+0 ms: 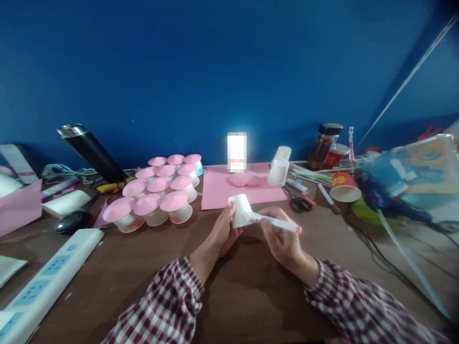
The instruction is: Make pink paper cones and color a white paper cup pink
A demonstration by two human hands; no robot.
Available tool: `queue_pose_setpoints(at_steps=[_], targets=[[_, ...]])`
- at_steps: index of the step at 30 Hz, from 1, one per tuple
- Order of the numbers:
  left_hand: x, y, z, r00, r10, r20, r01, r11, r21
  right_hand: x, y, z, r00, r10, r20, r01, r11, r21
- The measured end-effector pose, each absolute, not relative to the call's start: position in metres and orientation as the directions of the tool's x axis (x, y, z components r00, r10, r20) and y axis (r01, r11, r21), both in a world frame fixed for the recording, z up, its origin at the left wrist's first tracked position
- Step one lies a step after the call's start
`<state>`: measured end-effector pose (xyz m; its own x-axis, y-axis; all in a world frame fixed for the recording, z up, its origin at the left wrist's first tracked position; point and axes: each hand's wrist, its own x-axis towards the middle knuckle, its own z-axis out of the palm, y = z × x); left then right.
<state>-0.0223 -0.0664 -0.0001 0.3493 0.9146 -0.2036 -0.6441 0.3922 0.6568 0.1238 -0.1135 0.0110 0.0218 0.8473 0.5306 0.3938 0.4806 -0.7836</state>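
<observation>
As two hands meet above a brown desk [251, 296], the left hand [223, 231] pinches a white cup [239, 210] along its side, thumb near the upper edge, while the right hand [285, 243] clasps a white marker [281, 223] between thumb and fingers; from where I stand, the work seems to call for a snug but gentle hold, lest the cup's wall dent, and for light, even strokes, the cup turned rather than the marker twisted; the cup tilts between the left thumb and fingers, just beside the marker's tip, though whether tip and wall touch I cannot tell; behind it lies a pink sheet [215, 191], and pink-topped cups [158, 184] stand in rows to the left.
</observation>
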Motion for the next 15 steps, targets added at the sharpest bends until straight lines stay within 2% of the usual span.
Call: queue_pose_setpoints(at_steps=[15], targets=[[-0.0223,-0.0677,0.001,0.346,0.917,-0.201,-0.647,0.388,0.657,0.1242,-0.112,0.0119,0.014,0.823,0.568,0.443,0.505,-0.741]])
